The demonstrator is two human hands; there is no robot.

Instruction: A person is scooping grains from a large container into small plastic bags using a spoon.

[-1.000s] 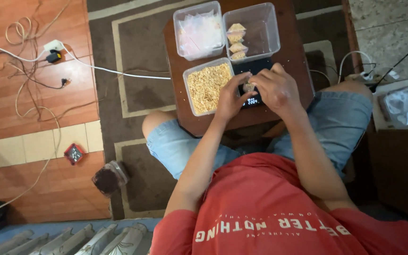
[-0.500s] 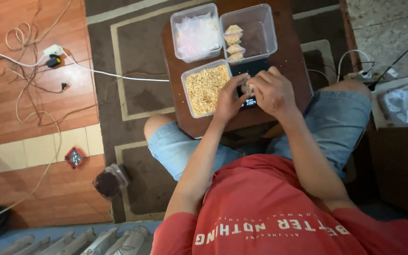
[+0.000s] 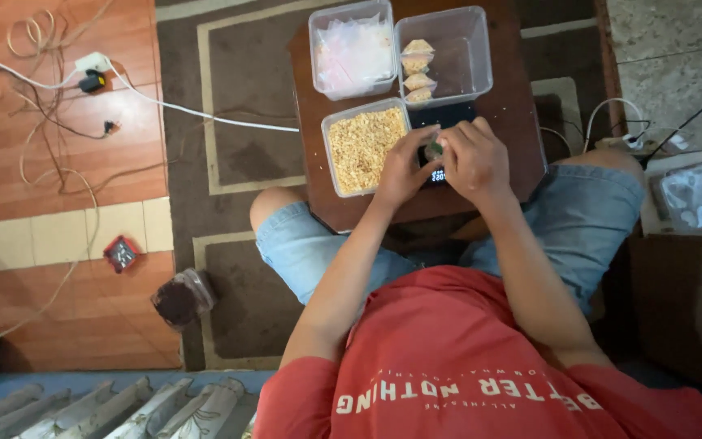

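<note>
Keep your left hand [image 3: 402, 168] and right hand [image 3: 473, 160] curled close around the small packet [image 3: 434, 149] over the black scale [image 3: 442, 120]; grip unclear. Stay beside the grain tub [image 3: 364, 148] on the bench [image 3: 522, 114], avoid spills.

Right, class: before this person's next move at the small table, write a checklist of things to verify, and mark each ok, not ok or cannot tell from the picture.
1. Both hands meet over the black scale: left hand, right hand: ok.
2. Something small pinched between the fingers: cannot tell what.
3. Tub of yellowish grain open, beside the left hand: ok.
4. Filled small bags stacked in the clear tub: ok.
5. Tub of empty clear bags within the table's far edge: ok.
6. Scale display readable: cannot tell, hands cover it.
</note>
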